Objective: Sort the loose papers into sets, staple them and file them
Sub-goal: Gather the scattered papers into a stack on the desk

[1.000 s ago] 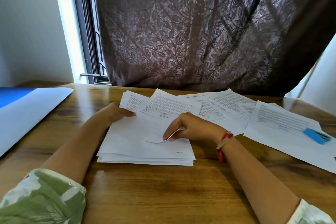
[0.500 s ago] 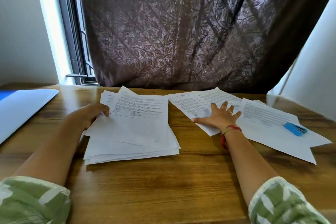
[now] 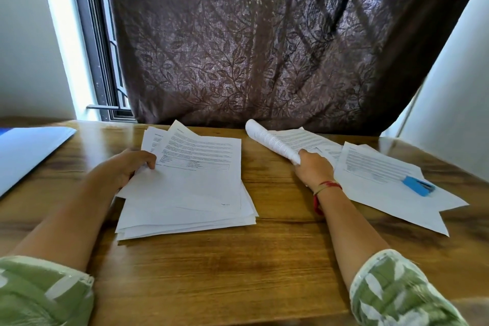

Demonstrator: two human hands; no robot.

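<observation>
The right hand (image 3: 315, 169) has its grip closed round the near end of a few printed sheets (image 3: 272, 140), and the free end curls up off the worktop (image 3: 264, 259), their long axis running from the grip away to the far left. That is the line that matters: the lifted end already points toward the stack (image 3: 190, 193), which lies to the left of the grip across a bare strip of wood. The left hand (image 3: 132, 167) pinches that stack's left edge, thumb on top. On the other side of the grip, the pile (image 3: 383, 193) sits just beside the wrist, with the stapler (image 3: 419, 186) on it, nearer the right hand by far. The folder (image 3: 31, 151) waits at far left, well apart. Either destination looks a short carry for the right hand.
</observation>
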